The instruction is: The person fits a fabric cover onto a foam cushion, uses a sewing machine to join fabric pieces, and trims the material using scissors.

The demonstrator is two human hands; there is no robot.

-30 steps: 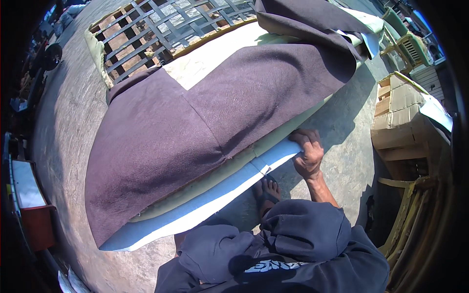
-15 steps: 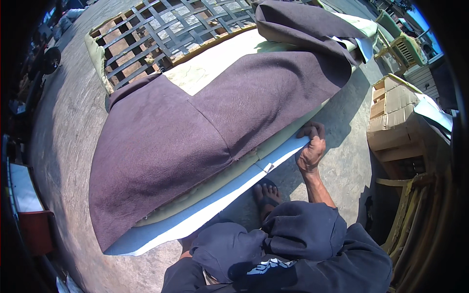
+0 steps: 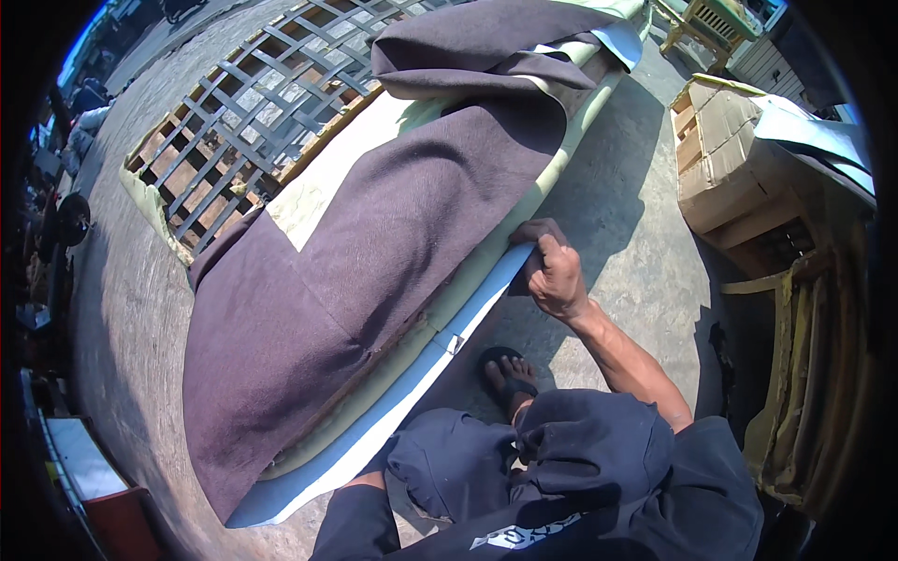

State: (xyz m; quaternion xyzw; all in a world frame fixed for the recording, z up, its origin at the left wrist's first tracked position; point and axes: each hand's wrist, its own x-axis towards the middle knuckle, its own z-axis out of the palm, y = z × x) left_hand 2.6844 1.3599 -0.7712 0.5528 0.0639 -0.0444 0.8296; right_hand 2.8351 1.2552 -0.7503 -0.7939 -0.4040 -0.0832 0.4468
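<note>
Dark purplish-brown upholstery fabric (image 3: 271, 327) lies draped over a sofa frame, with a seam across its middle. Along its near side a pale blue-white underside edge (image 3: 374, 439) is turned outward, below a strip of yellowish-green padding (image 3: 412, 351). My right hand (image 3: 554, 273) is closed on the upper right end of that edge, fingers curled over it. Of my left arm only a bit of forearm (image 3: 367, 480) shows by the fabric's lower end; the left hand itself is hidden. Woven dark webbing straps (image 3: 267, 98) span the frame at the back.
A bunched fold of the same fabric (image 3: 468, 47) lies over the frame's far end. To the right stands a bare wood and cardboard furniture frame (image 3: 725, 168), with another padded frame (image 3: 790, 393) nearer me. A reddish-brown box-like thing (image 3: 122, 524) sits at lower left on the concrete.
My view has turned, so the frame now runs more steeply upward. My right hand keeps hold of the fabric edge, its fist now farther left in view, with more forearm showing.
</note>
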